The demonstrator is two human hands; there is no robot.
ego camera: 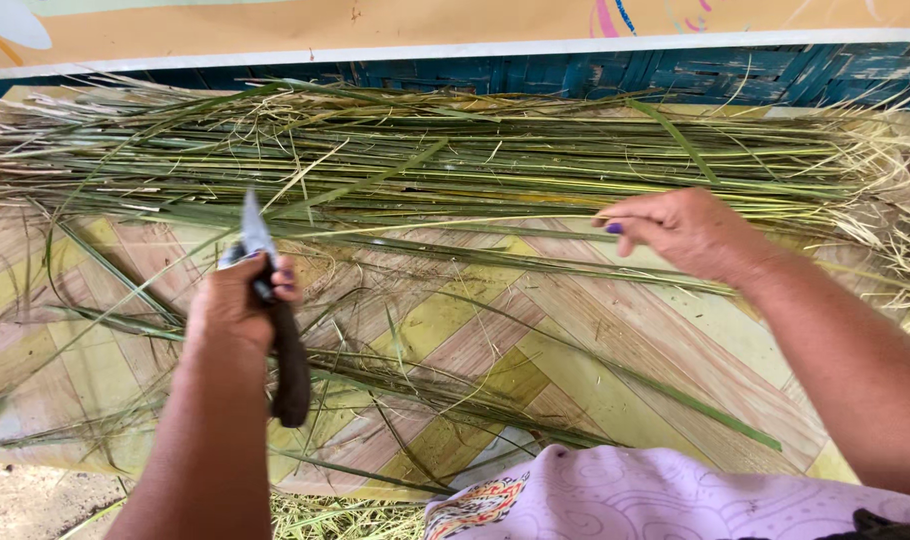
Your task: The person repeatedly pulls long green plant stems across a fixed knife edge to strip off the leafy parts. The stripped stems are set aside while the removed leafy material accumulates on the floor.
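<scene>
Your left hand point(237, 305) grips the dark-handled steel-bladed knife point(275, 320), blade toward 12 o'clock, clear of your body; your right hand point(680, 232) pinches one long green reed stalk point(455, 222) from the bundle at 12 o'clock, separating it

Head view, steeply down, close.

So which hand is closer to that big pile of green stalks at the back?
Right. The right hand reaches the front edge of the stalk pile, fingertips at a stalk. The left hand sits nearer the person, gripping a knife.
</scene>
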